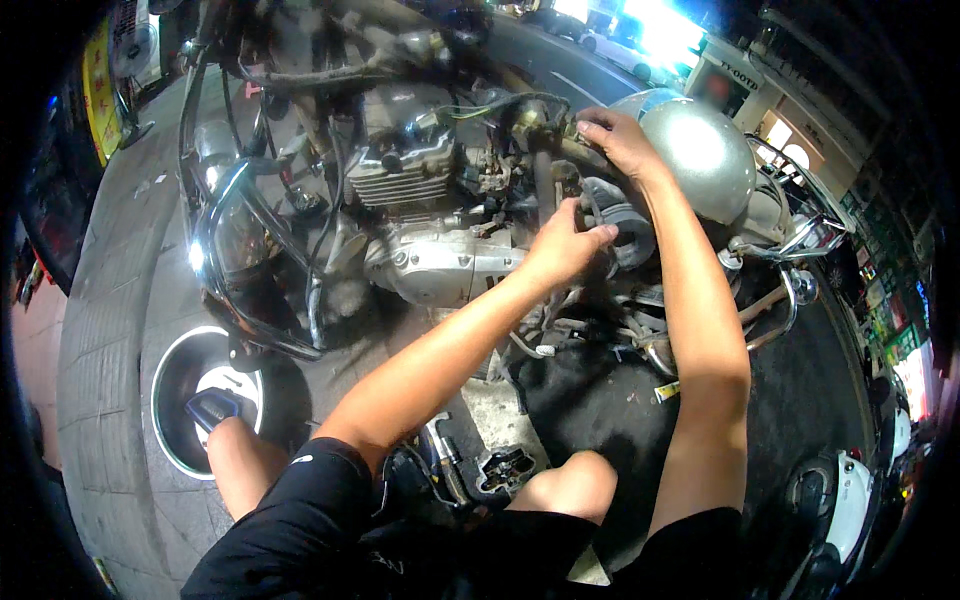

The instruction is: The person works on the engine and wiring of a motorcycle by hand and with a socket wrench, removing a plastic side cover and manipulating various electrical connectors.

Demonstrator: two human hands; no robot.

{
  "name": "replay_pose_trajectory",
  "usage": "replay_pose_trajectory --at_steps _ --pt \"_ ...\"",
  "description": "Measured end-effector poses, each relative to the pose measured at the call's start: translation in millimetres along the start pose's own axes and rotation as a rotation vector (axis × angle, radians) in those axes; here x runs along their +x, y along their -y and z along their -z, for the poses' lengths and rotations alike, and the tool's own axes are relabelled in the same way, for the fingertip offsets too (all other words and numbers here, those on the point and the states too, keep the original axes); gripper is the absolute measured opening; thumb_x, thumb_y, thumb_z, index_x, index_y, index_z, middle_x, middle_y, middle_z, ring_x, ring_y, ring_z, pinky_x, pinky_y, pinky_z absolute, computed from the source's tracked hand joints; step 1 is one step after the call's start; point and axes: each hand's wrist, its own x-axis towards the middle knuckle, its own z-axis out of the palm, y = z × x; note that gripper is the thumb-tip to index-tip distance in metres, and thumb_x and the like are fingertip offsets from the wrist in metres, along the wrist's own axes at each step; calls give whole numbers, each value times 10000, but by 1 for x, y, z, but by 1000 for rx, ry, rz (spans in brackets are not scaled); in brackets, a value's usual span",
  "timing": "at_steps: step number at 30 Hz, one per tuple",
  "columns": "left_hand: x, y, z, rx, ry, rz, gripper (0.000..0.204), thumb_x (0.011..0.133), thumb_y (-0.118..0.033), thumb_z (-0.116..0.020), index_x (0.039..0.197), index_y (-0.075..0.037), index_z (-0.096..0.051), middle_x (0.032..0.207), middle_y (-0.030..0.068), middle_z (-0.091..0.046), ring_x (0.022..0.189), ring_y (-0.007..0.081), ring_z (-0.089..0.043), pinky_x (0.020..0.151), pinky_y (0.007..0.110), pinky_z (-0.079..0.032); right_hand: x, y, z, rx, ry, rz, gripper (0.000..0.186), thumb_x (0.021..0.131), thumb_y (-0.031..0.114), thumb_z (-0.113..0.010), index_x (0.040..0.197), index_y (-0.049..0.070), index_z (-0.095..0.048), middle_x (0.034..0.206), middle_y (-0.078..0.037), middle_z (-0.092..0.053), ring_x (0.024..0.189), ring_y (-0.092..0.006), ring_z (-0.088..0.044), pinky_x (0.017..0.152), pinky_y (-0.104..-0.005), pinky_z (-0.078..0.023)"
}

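Note:
A partly stripped motorcycle stands in front of me, its finned engine cylinder [400,170] above a silver engine cover [440,265]. My left hand [572,243] is at a grey rounded part [625,225] behind the engine, with thumb and fingers on either side of its near edge. Whether the fingers press on it cannot be made out. Higher up, my right hand [622,143] reaches in beside the frame tube, its fingers bent together close to some wiring [530,105]. What lies between those fingertips is hidden. A silver rounded tank or side cover [700,155] sits just right of that hand.
On the left, a metal basin [160,400] holds a dark blue-edged object [212,408]. Between my knees lie a removed metal engine part [505,468] and a tool-like metal piece [445,460]. A chrome crash bar [215,215] sticks out left. A white scooter [850,505] stands at right.

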Motion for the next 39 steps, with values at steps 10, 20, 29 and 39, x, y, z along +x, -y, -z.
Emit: replay_pose_trajectory --at_steps 10,20,29,39 --pt "-1 3 -13 -650 137 163 224 1046 -225 -517 1199 -82 -594 758 3 -594 565 118 -536 464 253 -415 2 3 10 -47 149 87 412 900 288 -679 1195 0 -672 1135 -112 -710 1039 -205 -627 942 -349 -462" --pt "4 -10 -6 -798 160 257 224 1059 -270 -464 1046 -92 -600 833 26 -645 659 134 -583 574 300 -489 -2 -4 8 39 75 90 406 929 299 -663 1212 8 -670 1112 -105 -707 1013 -185 -619 929 -327 -467" --pt "-6 -3 -13 -412 49 195 288 1073 -353 -406 924 -156 -553 621 -33 -476 471 106 -385 429 261 -265 -6 -2 -2 9 -91 82 439 848 367 -745 1090 8 -672 1018 -197 -709 960 -286 -657 867 -397 -493" --pt "-12 19 6 -221 51 149 268 1075 -351 -449 943 -145 -557 682 -16 -570 494 90 -494 398 224 -323 -5 -20 -5 26 -92 293 356 833 310 -690 1096 71 -695 1008 -161 -729 951 -339 -696 836 -406 -528"
